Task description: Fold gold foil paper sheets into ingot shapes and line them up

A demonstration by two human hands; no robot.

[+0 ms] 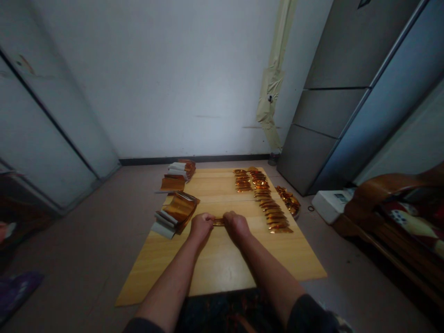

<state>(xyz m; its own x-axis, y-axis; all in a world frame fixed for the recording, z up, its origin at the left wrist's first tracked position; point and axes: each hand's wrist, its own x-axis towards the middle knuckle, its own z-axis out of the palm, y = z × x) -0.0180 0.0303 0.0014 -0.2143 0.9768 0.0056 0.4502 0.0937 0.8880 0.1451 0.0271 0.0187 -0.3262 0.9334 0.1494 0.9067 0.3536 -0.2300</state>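
Between my two hands, over the middle of the wooden table (225,273), is a small folded piece of gold foil paper (218,222). My left hand (202,225) is closed on its left end, and my right hand (237,226) is closed on its right end. Part of the piece is hidden by the fingers. Left of my left hand lies a loose stack of gold foil sheets (181,206), some showing pale undersides. To the right of my right hand, folded gold pieces (274,212) lie overlapped in a long row, with a shorter row (242,180) beside it.
More foil sheets (173,183) sit at the table's far left edge. A heap of shiny folded gold pieces (288,201) is past the right edge. A grey refrigerator (322,111), a white box (331,206) and a wooden bench (367,231) stand to the right.
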